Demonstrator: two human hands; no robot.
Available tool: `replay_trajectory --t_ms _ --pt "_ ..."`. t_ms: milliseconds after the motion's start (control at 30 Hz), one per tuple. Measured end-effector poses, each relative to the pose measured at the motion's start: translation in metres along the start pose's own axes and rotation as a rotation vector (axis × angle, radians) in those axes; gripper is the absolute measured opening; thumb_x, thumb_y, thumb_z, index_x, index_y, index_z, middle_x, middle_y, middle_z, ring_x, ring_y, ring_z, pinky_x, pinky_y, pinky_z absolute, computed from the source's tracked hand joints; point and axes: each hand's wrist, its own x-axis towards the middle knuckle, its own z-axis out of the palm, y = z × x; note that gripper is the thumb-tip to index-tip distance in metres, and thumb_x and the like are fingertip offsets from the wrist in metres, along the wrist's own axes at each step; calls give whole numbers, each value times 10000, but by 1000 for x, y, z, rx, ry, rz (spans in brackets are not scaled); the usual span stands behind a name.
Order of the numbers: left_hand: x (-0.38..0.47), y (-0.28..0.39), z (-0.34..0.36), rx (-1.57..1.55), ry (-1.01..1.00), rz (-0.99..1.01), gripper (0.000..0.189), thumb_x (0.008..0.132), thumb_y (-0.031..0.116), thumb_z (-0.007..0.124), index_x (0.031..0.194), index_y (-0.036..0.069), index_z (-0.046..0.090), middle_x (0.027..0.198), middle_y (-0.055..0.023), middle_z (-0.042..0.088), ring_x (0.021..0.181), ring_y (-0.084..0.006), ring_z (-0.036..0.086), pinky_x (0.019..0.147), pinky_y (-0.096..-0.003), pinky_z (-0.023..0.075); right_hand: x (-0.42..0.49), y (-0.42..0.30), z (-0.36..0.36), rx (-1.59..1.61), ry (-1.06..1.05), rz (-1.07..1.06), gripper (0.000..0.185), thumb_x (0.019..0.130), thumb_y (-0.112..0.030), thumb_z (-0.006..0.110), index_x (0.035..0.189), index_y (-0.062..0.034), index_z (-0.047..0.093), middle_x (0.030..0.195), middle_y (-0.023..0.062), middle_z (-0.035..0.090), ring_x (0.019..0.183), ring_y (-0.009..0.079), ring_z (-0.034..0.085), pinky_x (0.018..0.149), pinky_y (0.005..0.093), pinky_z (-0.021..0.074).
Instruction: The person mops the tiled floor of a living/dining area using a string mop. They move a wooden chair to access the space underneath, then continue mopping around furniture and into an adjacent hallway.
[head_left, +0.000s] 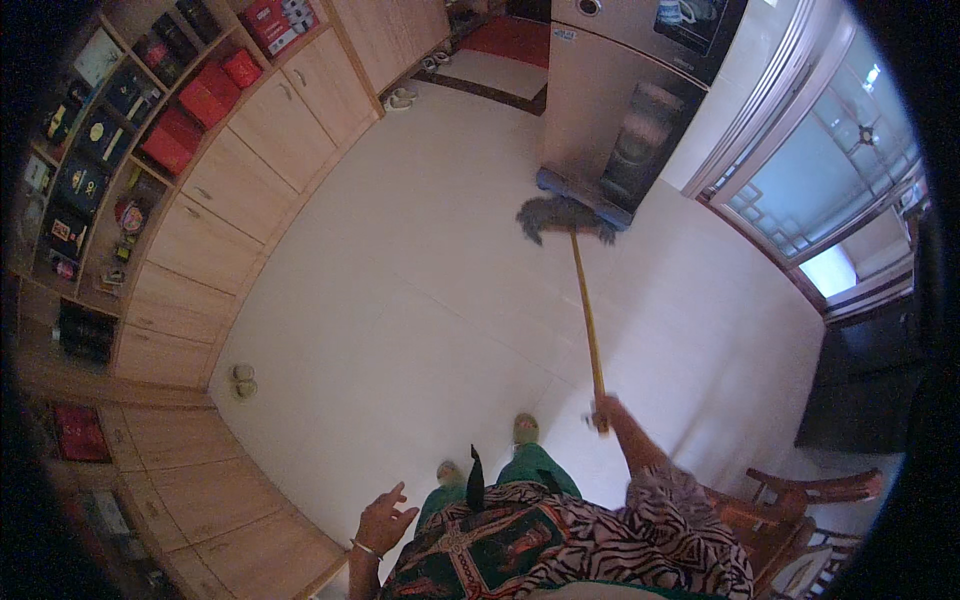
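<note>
My right hand (602, 414) is closed around the near end of a yellow pole (587, 315). At its far end is a dark, shaggy head (566, 216), a broom or a mop, slightly blurred. This head rests on the pale tiled floor (420, 247), close to the blue edging (581, 196) along the foot of a refrigerator (592, 105). Low at my left side, my left hand (384, 517) holds nothing, its fingers apart and a bracelet at its wrist.
Wooden cabinets (247, 157) with shelves of boxes curve along the left. Slippers (242, 381) lie beside them, and other shoes (400, 99) farther off. On the right are a glass sliding door (832, 157), a dark cabinet (855, 382) and a wooden chair (780, 499). A red mat (506, 41) lies beyond.
</note>
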Motion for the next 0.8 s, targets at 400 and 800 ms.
replay_trajectory --t_ms 400,800 --pt "26 20 -23 119 -32 238 573 797 303 681 1274 62 476 972 -135 632 662 -210 647 625 -331 529 -14 -85 -8 -73 138 116 367 783 -285 709 707 -10 477 542 105 523 376 214 476 303 345 400" --pt "53 41 -61 239 -150 251 576 805 300 665 1278 40 465 1005 -140 623 690 -212 646 658 -343 531 18 -152 94 360 -51 58 322 749 -247 751 820 -4 552 628 43 515 459 178 496 442 380 496"
